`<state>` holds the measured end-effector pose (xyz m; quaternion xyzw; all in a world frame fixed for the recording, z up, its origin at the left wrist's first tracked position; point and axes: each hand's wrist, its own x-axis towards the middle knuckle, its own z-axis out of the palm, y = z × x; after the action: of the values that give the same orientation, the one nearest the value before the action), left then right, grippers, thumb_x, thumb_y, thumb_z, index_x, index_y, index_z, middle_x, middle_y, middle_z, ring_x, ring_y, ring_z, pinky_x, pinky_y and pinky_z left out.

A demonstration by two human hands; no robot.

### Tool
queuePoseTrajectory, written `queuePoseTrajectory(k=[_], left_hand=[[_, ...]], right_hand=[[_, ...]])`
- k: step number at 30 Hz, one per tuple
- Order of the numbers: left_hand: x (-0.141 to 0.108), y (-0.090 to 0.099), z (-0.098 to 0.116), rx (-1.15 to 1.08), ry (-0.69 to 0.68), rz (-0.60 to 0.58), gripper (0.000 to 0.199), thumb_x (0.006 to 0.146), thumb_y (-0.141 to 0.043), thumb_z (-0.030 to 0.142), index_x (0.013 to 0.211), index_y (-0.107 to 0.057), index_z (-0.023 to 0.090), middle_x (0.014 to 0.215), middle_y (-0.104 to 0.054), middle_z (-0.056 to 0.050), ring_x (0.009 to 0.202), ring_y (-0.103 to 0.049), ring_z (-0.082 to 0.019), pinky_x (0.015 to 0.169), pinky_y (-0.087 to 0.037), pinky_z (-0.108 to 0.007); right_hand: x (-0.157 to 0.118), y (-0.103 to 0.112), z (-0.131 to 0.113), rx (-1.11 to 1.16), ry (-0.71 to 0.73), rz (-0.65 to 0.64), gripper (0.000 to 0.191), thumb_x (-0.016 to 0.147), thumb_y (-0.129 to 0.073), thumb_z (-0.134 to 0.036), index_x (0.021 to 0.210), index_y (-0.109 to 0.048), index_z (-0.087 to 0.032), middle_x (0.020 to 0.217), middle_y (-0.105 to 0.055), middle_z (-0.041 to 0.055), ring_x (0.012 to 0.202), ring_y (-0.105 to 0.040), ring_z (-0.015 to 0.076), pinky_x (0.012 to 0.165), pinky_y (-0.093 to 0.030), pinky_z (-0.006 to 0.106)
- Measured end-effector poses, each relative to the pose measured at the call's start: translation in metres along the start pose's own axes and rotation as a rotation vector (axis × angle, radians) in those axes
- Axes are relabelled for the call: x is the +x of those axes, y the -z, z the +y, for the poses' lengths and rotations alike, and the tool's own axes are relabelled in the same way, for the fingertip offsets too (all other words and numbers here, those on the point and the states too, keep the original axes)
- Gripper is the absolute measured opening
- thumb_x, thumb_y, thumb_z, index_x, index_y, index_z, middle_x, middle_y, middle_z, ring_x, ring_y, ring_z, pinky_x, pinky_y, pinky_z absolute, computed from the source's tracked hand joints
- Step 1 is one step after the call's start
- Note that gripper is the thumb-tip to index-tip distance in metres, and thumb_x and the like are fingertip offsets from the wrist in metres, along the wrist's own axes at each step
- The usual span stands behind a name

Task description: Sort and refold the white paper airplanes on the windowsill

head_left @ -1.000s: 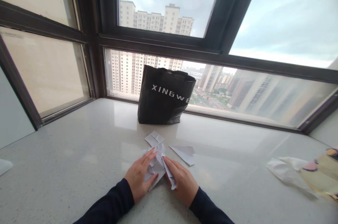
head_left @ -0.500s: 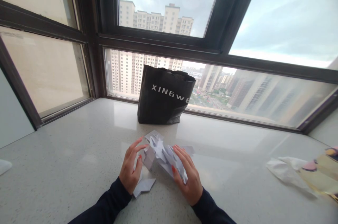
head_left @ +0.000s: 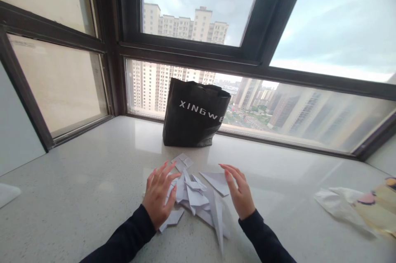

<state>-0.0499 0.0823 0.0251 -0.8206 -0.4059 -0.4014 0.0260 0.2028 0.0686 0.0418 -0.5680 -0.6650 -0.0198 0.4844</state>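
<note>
Several folded white paper pieces [head_left: 197, 197] lie in a loose heap on the pale speckled counter [head_left: 102, 197]. My left hand [head_left: 159, 197] is over the heap's left edge, fingers spread, holding nothing that I can see. To the right of the heap, my right hand [head_left: 240, 193] is open and empty, its fingertips near a flat triangular piece [head_left: 216, 181]. A small square folded piece [head_left: 182, 161] lies behind the heap. Another piece [head_left: 173, 218] sits below my left hand, partly hidden by it.
A black bag [head_left: 194, 118] with white lettering stands behind the papers, against the window frame [head_left: 192, 53]. At the right edge is a crumpled whitish and yellow wrapper [head_left: 346, 209]. A white object [head_left: 8, 194] lies at the left edge.
My right hand has let go of the papers and moved right, away from them. The pieces now lie more spread out. My left hand has shifted slightly right.
</note>
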Motion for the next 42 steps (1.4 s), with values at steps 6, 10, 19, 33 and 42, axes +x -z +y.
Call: queuePoseTrajectory(k=[6, 10, 19, 33, 42], left_hand=[[-0.019, -0.031, 0.002, 0.041, 0.148, -0.417, 0.062, 0.072, -0.049, 0.047, 0.127, -0.037, 0.021, 0.135, -0.034, -0.011, 0.123, -0.023, -0.038, 0.094, -0.017, -0.059], [-0.011, -0.036, 0.010, -0.101, 0.142, -0.472, 0.067, 0.067, -0.052, 0.026, 0.130, -0.031, 0.017, 0.135, -0.033, -0.011, 0.123, -0.028, -0.030, 0.096, -0.024, -0.052], [0.030, -0.004, 0.010, -0.484, 0.103, -0.123, 0.035, 0.074, -0.037, 0.012, 0.106, -0.051, 0.015, 0.106, -0.058, -0.010, 0.101, -0.052, -0.020, 0.090, -0.040, -0.034], [0.036, -0.006, -0.023, -0.173, 0.223, -0.368, 0.038, 0.072, -0.047, 0.018, 0.109, -0.055, 0.020, 0.123, -0.050, -0.008, 0.113, -0.044, -0.023, 0.093, -0.036, -0.039], [0.066, -0.054, -0.011, -0.061, 0.278, -0.467, 0.047, 0.078, -0.047, 0.032, 0.121, -0.044, 0.011, 0.127, -0.043, -0.018, 0.121, -0.031, -0.032, 0.094, -0.009, -0.063]], right_hand=[[-0.021, -0.026, 0.037, -0.265, 0.002, -0.226, 0.035, 0.075, -0.047, -0.033, 0.098, -0.060, -0.011, 0.101, -0.060, 0.0199, 0.100, -0.051, 0.0331, 0.084, -0.038, 0.053], [-0.027, -0.036, 0.013, -0.183, 0.060, -0.316, 0.028, 0.076, -0.044, -0.025, 0.096, -0.062, -0.017, 0.093, -0.066, 0.0103, 0.089, -0.059, 0.0235, 0.078, -0.046, 0.038], [0.009, 0.002, -0.034, -0.012, -0.033, -0.169, 0.026, 0.083, -0.038, -0.029, 0.087, -0.061, -0.019, 0.075, -0.068, 0.0039, 0.068, -0.063, 0.0176, 0.059, -0.049, 0.028], [-0.051, 0.019, -0.020, -0.088, 0.256, -0.624, 0.099, 0.050, -0.068, -0.056, 0.133, -0.027, -0.022, 0.131, -0.039, 0.0156, 0.116, -0.040, 0.0322, 0.087, -0.042, 0.044], [-0.057, 0.000, -0.029, -0.278, 0.201, -0.581, 0.058, 0.064, -0.056, -0.015, 0.121, -0.047, -0.022, 0.132, -0.039, 0.0120, 0.111, -0.046, 0.0298, 0.086, -0.044, 0.041]])
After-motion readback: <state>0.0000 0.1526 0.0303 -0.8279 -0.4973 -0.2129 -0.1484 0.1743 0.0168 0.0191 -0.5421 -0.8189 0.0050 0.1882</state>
